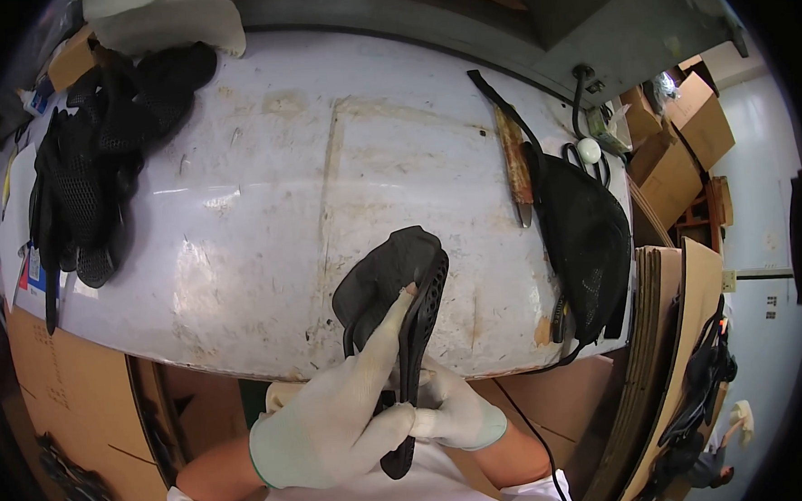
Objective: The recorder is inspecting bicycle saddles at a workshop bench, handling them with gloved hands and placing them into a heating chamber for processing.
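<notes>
A black padded piece [389, 274], moulded and curved, with a perforated mesh side, stands upright in front of me over the near edge of the table. My left hand [337, 422], in a white knitted glove, grips it from the left. One finger of that hand stretches up along its inner face, and the glove looks worn through at the tip. My right hand [450, 407], gloved the same way, pinches its lower part from the right. Both hands meet near its bottom end, partly hiding it. Most right-hand fingers are behind the piece.
A pile of similar black mesh pieces [96, 148] lies on the white, stained table [254, 222] at the left. At the right are a black mesh pouch with a strap [586, 241] and a worn blade-like tool [514, 158]. Cardboard sheets [647, 365] stand beyond the table's right end.
</notes>
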Available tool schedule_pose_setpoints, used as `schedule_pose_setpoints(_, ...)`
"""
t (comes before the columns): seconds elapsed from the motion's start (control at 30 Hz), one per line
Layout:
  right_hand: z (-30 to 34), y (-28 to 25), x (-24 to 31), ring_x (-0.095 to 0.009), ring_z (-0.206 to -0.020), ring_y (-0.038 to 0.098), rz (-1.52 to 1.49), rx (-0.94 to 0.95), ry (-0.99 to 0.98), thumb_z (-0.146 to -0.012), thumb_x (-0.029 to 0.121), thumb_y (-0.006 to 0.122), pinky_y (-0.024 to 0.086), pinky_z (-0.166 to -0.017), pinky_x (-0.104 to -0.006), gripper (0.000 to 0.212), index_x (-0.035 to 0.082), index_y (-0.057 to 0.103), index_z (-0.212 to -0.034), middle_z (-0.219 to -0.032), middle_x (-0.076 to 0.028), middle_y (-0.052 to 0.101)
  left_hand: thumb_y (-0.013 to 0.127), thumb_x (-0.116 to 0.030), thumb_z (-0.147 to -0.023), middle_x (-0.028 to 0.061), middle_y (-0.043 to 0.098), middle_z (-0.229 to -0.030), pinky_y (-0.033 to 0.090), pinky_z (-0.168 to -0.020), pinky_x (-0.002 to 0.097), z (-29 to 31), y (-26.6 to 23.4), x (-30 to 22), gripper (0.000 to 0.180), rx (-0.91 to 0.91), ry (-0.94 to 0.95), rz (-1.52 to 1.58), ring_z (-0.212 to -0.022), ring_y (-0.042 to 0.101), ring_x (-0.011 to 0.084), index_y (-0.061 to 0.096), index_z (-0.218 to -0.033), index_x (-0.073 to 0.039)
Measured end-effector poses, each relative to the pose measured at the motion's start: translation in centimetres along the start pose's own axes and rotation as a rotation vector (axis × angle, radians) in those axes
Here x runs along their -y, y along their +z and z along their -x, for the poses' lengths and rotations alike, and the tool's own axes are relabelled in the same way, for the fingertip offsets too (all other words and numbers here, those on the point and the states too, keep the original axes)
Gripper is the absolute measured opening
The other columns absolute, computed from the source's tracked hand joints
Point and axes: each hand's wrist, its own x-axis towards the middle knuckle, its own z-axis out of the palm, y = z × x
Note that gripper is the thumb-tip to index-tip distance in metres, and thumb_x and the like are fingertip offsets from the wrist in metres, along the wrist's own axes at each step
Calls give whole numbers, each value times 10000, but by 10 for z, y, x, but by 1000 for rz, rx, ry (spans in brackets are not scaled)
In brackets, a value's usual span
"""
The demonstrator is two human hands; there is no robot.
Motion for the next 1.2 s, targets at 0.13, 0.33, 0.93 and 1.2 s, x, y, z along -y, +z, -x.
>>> schedule_pose_setpoints(0.13,-3,-4,0,-183,-1227,559,85,37,25,-889,400,840,483,-1067,-364,934,-23,327,-1546,-1308,-101,548,530,-61,-864,360,624,-1229,514,-977,477,3,10,6,956,-53,30,-110,-1025,682,457,0,-1644,102)
schedule_pose_setpoints(0.33,0,-5,-6,-171,-1063,626,119,-62,-16,-906,434,815,541,-935,-350,837,-33,396,-1461,-1214,-69,580,508,-72,-878,381,460,-1491,441,-1128,441,2,7,-5,954,-30,-158,126,-1319,577,430,-34,-1641,109)
schedule_pose_setpoints(0.93,9,4,3,-223,-599,698,-281,195,118,-1010,477,658,570,-577,-323,775,-78,369,-1467,-950,-125,632,540,-76,-874,318,168,-1675,299,-1245,488,11,13,21,1029,-173,64,381,-1552,310,383,-129,-1642,65)
schedule_pose_setpoints(1.2,10,6,-3,-232,-563,686,35,28,-40,-994,559,651,545,-558,-302,830,-34,364,-1499,-978,-138,650,606,-123,-973,297,163,-1711,436,-1184,569,14,21,33,1062,-234,127,316,-1501,429,420,-201,-1663,-148)
